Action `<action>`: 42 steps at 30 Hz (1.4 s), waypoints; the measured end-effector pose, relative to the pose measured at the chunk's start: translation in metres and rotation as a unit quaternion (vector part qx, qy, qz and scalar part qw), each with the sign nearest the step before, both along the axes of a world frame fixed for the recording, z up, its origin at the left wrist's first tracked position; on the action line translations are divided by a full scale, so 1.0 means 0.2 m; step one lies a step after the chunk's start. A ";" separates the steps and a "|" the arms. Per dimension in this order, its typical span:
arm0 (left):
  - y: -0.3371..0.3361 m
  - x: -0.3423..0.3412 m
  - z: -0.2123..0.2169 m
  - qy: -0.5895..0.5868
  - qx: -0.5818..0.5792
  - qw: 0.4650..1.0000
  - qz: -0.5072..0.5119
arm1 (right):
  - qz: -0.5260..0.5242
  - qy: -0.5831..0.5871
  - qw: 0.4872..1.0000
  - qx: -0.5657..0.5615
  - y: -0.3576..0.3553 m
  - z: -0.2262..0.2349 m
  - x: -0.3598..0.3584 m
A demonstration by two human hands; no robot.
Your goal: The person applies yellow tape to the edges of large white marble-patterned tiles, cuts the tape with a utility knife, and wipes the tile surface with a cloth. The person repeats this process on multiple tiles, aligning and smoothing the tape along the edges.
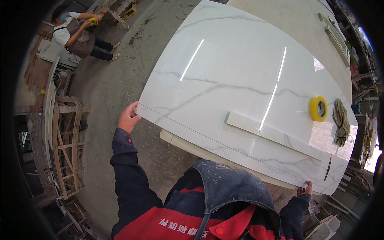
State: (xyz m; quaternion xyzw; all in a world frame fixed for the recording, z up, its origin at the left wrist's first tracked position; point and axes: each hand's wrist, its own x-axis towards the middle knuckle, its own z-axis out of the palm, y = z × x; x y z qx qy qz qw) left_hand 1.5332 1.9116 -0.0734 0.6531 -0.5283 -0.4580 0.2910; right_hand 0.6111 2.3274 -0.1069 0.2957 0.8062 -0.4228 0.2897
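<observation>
A large glossy white slab with grey veins lies in front of me. Along its near edge runs a narrow matching strip, set off by a thin dark line. My left hand is closed on the strip's left end, thumb and fingers at the corner. At the other end, my right hand pinches the near edge, its thumb on top and its other fingers partly hidden. A loose white strip rests on the slab, beside a yellow tape roll, a crumpled grey-green cloth and a thin dark tool.
Under the slab's near side, a pale board edge juts out. Another person stands at the far left, holding something yellow. A wooden rack stands on the left; a pale worktop extends behind the slab. Shelving fills the right side.
</observation>
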 end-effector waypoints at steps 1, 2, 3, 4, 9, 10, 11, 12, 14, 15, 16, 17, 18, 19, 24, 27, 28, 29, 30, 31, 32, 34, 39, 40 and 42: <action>0.00 0.00 -0.01 0.001 0.001 1.000 -0.002 | -0.001 -0.002 1.000 -0.003 0.00 0.01 0.01; -0.01 0.00 -0.01 0.002 0.001 1.000 -0.003 | -0.001 -0.001 1.000 0.000 -0.01 0.01 0.01; -0.01 0.00 -0.01 0.002 0.000 1.000 -0.003 | -0.001 0.000 1.000 0.003 -0.01 0.02 0.02; -0.01 -0.01 0.00 0.001 0.000 1.000 -0.004 | -0.002 0.000 1.000 0.006 -0.02 0.03 0.03; 0.00 -0.02 0.00 -0.007 0.001 1.000 0.001 | -0.023 0.019 0.999 0.029 -0.05 0.06 0.08; 0.01 -0.02 -0.01 -0.012 -0.002 1.000 0.005 | -0.022 0.024 0.999 0.028 -0.05 0.05 0.08; 0.01 -0.02 0.00 -0.017 -0.004 1.000 0.009 | -0.018 0.021 0.999 0.019 -0.05 0.06 0.09; 0.02 -0.02 0.00 -0.010 0.000 1.000 0.008 | -0.013 0.017 1.000 0.010 -0.04 0.06 0.09; 0.02 -0.01 0.02 0.004 0.006 1.000 0.005 | -0.016 0.018 1.000 0.005 -0.06 0.06 0.11; 0.02 0.01 0.02 0.009 0.009 1.000 -0.004 | -0.024 0.023 0.999 0.010 -0.07 0.05 0.13; -0.01 0.00 0.00 0.021 0.011 1.000 -0.019 | -0.038 0.034 0.999 0.016 -0.04 0.06 0.12; -0.04 -0.01 -0.01 0.031 0.014 0.999 -0.036 | -0.016 0.002 1.000 -0.026 -0.01 0.06 0.11; -0.06 0.01 0.00 0.036 0.015 0.998 -0.041 | 0.003 -0.030 0.997 -0.068 0.01 0.03 0.12; -0.08 0.00 -0.03 0.053 0.018 0.997 -0.054 | 0.016 -0.047 0.993 -0.107 0.10 0.05 0.09; -0.08 0.15 -0.12 0.044 -0.011 0.997 -0.070 | -0.016 0.048 0.996 -0.068 -0.18 0.15 0.31; -0.09 0.50 -0.42 0.042 -0.083 0.987 -0.130 | -0.020 0.108 0.990 -0.085 -0.33 0.19 0.34; -0.24 0.68 -0.57 0.025 -0.090 0.979 -0.179 | -0.034 0.142 0.987 -0.062 -0.24 0.12 0.33; -0.11 0.68 -0.48 -0.001 -0.093 0.978 -0.186 | -0.043 0.156 0.986 -0.046 -0.34 0.24 0.41; -0.35 0.69 -0.54 0.017 -0.087 0.979 -0.183 | -0.039 0.129 0.990 -0.031 -0.26 0.18 0.39; -0.13 0.19 -0.15 -0.163 -0.174 0.954 -0.185 | -0.043 0.170 0.984 0.014 -0.24 0.26 0.44; -0.07 0.12 0.04 -0.176 -0.099 0.968 -0.147 | -0.036 0.178 0.982 0.045 -0.24 0.29 0.49; -0.16 0.19 -0.07 -0.189 -0.110 0.969 -0.116 | -0.035 0.212 0.975 0.059 -0.02 0.15 0.41; -0.24 0.08 0.06 -0.312 -0.122 0.939 -0.082 | -0.056 0.286 0.955 0.058 0.31 -0.09 0.28; -0.27 0.06 0.01 -0.321 -0.142 0.933 -0.078 | -0.079 0.292 0.953 0.027 0.36 -0.10 0.23; -0.22 -0.11 0.05 -0.345 -0.113 0.928 -0.084 | -0.111 0.283 0.952 -0.023 0.48 -0.07 0.09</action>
